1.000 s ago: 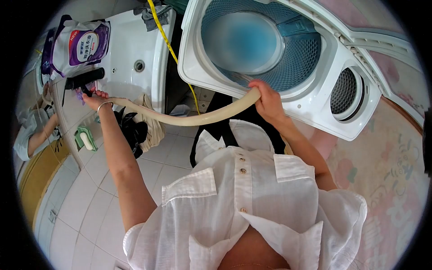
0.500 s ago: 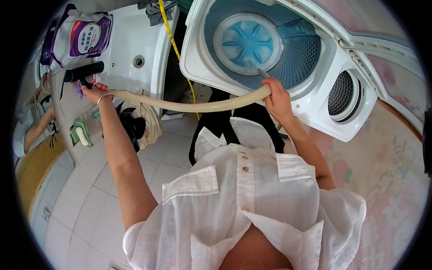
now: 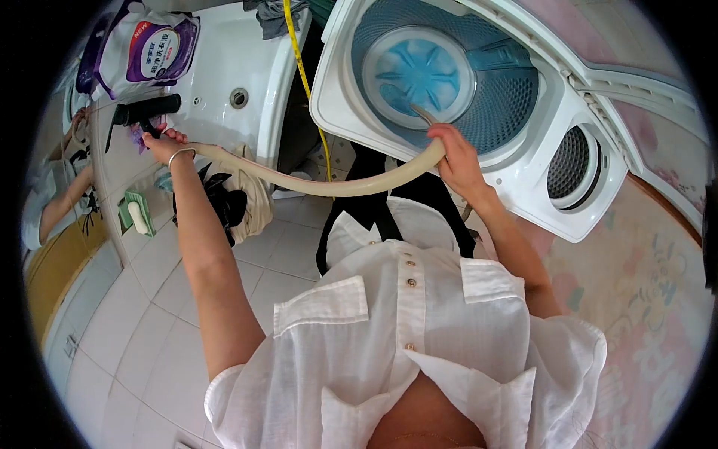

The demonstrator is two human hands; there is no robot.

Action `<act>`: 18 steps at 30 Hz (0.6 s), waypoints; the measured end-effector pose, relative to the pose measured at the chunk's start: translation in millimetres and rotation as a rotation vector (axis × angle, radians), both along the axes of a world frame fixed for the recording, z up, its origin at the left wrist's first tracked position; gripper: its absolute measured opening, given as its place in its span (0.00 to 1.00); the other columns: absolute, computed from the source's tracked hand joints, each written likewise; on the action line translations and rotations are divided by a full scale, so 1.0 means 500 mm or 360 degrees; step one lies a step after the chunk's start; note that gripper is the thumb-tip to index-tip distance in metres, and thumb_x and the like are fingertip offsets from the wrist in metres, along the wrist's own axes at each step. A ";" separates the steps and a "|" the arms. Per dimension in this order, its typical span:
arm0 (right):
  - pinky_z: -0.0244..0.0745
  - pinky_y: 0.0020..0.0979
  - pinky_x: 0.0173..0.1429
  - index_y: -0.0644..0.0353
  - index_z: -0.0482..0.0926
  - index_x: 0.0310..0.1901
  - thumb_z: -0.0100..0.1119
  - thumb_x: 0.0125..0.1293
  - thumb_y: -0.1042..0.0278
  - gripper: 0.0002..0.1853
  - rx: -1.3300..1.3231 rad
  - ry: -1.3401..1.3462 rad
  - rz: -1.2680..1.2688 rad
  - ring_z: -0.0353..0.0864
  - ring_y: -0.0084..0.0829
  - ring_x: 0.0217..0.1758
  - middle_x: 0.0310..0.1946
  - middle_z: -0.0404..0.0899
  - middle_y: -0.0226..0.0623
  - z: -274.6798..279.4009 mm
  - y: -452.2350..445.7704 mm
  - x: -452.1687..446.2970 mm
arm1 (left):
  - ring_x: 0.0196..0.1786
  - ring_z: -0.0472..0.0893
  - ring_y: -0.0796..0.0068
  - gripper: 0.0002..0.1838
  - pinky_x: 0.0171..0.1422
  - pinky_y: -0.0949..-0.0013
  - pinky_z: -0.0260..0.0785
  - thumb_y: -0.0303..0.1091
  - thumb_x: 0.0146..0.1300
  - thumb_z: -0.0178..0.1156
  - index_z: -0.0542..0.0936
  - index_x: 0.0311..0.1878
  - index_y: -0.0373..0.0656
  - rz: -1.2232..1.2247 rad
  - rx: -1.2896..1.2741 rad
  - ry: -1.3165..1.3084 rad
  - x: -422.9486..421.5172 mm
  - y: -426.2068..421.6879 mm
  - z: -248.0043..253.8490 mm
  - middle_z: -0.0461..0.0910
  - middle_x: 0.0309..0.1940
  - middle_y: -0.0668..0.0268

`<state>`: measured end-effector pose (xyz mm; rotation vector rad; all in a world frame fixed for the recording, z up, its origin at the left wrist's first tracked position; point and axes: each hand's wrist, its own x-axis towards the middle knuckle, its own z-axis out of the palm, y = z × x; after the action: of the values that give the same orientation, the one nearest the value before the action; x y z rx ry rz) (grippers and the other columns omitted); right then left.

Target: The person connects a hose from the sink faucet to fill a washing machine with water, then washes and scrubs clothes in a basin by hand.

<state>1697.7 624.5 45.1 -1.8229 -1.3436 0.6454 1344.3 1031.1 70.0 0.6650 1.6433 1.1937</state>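
Note:
My left hand (image 3: 169, 144) is closed around the left end of a cream-coloured hose (image 3: 329, 185), right beside a black faucet (image 3: 147, 111); the joint between them is hidden by my fingers. Sagging between both hands, the hose crosses in front of my body. My right hand (image 3: 456, 159) grips its other end at the near rim of the washing machine (image 3: 333, 112). From that end a thin stream of water (image 3: 423, 114) runs into the open wash tub (image 3: 502, 93), which has a blue pulsator (image 3: 419, 71) at its bottom.
A detergent pouch (image 3: 159, 52) stands by the white sink (image 3: 217, 71), and grey cloth (image 3: 277, 19) lies at its back edge. A yellow strap (image 3: 298, 60) hangs alongside. Soap (image 3: 137, 217) sits in a green dish. The spin tub (image 3: 568, 168) is at right, the raised lid (image 3: 643, 86) behind.
My right hand has tipped the hose end slightly, and the water stream now reaches further left into the tub. The hose sags a little lower. My left hand stays by the faucet.

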 end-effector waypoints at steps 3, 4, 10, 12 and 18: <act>0.70 0.39 0.56 0.60 0.71 0.46 0.50 0.50 0.86 0.20 0.0001 0.0032 -0.0058 0.73 0.50 0.53 0.48 0.73 0.46 0.001 0.008 0.001 | 0.14 0.58 0.77 0.24 0.18 0.72 0.49 0.59 0.61 0.42 0.70 0.28 0.46 -0.0021 0.0031 0.0017 -0.002 0.002 -0.004 0.61 0.14 0.71; 0.70 0.39 0.56 0.60 0.71 0.46 0.50 0.50 0.86 0.20 0.0004 0.0030 -0.0055 0.73 0.50 0.53 0.48 0.73 0.46 -0.002 0.008 0.002 | 0.14 0.58 0.77 0.24 0.19 0.72 0.49 0.59 0.61 0.42 0.70 0.27 0.46 -0.0049 0.0052 0.0026 -0.005 0.001 -0.005 0.61 0.14 0.71; 0.70 0.38 0.56 0.61 0.71 0.47 0.52 0.50 0.86 0.20 0.0064 0.0006 -0.0048 0.74 0.49 0.53 0.48 0.73 0.45 0.001 0.028 0.010 | 0.15 0.58 0.77 0.25 0.19 0.73 0.50 0.59 0.63 0.41 0.70 0.27 0.46 0.0025 0.0019 -0.0016 0.006 -0.003 0.003 0.62 0.14 0.70; 0.70 0.38 0.56 0.61 0.72 0.46 0.54 0.50 0.85 0.19 0.0101 0.0017 -0.0019 0.74 0.48 0.53 0.48 0.74 0.45 -0.004 0.037 0.012 | 0.15 0.58 0.77 0.25 0.19 0.73 0.50 0.59 0.63 0.41 0.70 0.27 0.46 0.0012 0.0031 -0.0029 0.002 -0.001 0.001 0.62 0.13 0.70; 0.70 0.38 0.57 0.61 0.72 0.46 0.54 0.52 0.84 0.18 0.0191 -0.0077 -0.0009 0.74 0.48 0.53 0.49 0.74 0.45 -0.003 0.060 0.030 | 0.14 0.58 0.77 0.25 0.20 0.73 0.51 0.60 0.63 0.41 0.70 0.28 0.46 0.0025 0.0003 -0.0046 0.003 0.000 0.003 0.61 0.13 0.71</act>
<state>1712.5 654.6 43.6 -1.7550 -1.3787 0.5090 1345.9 1031.1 71.6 0.6344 1.6263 1.2111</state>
